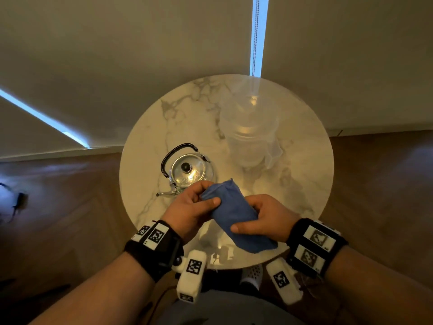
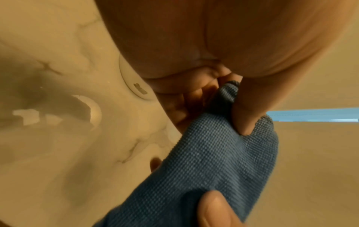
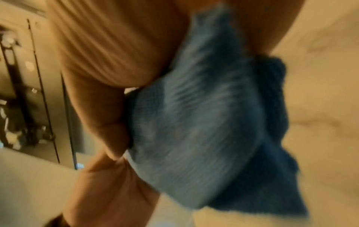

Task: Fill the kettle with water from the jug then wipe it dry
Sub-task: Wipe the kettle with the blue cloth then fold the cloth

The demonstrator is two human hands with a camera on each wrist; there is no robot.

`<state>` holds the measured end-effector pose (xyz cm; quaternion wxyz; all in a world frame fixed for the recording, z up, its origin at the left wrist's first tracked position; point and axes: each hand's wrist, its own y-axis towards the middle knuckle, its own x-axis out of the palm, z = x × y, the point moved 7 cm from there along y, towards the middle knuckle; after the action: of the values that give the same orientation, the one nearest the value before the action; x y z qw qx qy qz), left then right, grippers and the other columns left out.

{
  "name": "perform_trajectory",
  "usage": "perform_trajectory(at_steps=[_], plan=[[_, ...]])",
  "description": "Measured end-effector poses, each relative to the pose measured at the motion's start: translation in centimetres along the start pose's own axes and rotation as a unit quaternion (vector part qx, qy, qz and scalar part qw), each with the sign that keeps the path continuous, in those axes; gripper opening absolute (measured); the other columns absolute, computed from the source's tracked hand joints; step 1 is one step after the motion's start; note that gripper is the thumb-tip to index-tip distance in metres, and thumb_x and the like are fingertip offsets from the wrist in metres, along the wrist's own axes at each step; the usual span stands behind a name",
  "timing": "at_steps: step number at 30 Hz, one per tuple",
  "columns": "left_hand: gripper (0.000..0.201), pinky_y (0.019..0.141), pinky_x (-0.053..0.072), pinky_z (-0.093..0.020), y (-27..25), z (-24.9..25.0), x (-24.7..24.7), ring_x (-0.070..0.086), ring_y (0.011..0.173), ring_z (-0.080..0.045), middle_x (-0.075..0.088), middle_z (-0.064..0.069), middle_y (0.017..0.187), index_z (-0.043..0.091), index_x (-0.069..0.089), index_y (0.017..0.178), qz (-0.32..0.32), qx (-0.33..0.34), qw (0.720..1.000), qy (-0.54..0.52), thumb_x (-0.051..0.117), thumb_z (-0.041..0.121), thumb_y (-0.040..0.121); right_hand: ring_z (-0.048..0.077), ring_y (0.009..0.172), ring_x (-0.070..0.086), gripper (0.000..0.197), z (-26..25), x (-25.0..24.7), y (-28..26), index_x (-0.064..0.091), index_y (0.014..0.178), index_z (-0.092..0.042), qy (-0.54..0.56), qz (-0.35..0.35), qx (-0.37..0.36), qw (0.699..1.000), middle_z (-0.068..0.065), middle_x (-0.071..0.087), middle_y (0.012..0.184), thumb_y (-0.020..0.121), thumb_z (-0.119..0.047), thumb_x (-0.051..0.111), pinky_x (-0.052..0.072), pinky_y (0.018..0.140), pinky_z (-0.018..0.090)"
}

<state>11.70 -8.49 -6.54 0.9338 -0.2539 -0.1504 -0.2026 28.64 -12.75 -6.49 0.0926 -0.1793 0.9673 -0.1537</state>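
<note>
A small shiny metal kettle (image 1: 188,171) with a black knob on its lid and a black bail handle stands on the round marble table (image 1: 304,184), left of centre. A clear plastic jug (image 1: 249,134) stands behind it to the right. Both hands hold a folded blue cloth (image 1: 234,214) above the table's near edge. My left hand (image 1: 199,202) pinches the cloth's far end beside the kettle's spout (image 1: 167,193). My right hand (image 1: 255,221) grips its near part. The left wrist view shows the thumb pressed into the blue cloth (image 2: 209,161). The right wrist view is blurred, with the cloth (image 3: 194,130) in the palm.
The table stands on a wooden floor (image 1: 70,219) close to a pale wall (image 1: 117,55). A dark object with a cable (image 1: 20,202) lies on the floor at far left. A shoe (image 1: 251,275) shows under the table's near edge.
</note>
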Motion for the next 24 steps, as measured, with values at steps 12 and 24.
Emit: perform_trajectory(at_steps=[12, 24], plan=[[0.029, 0.083, 0.055, -0.027, 0.8, 4.6, -9.4, 0.067, 0.089, -0.011, 0.073, 0.003, 0.098, 0.021, 0.069, 0.101, 0.185, 0.072, 0.932, 0.305, 0.083, 0.002, 0.084, 0.017, 0.079, 0.073, 0.041, -1.9, 2.0, 5.9, 0.063, 0.132, -0.034, 0.068, 0.090, 0.035, 0.993, 0.006, 0.074, 0.096, 0.100, -0.010, 0.059, 0.058, 0.072, 0.034], [0.106, 0.110, 0.046, -0.041, 7.1, 7.5, -16.4, 0.048, 0.138, -0.027, 0.046, 0.001, 0.154, 0.033, 0.038, 0.156, 0.077, 0.030, 0.765, 0.639, 0.095, 0.039, 0.067, 0.015, 0.094, 0.051, 0.040, -4.6, 4.4, 15.3, 0.058, 0.142, -0.030, -0.261, 0.216, 0.101, 0.936, -0.002, 0.048, 0.121, 0.102, -0.029, 0.056, 0.035, 0.077, 0.016]])
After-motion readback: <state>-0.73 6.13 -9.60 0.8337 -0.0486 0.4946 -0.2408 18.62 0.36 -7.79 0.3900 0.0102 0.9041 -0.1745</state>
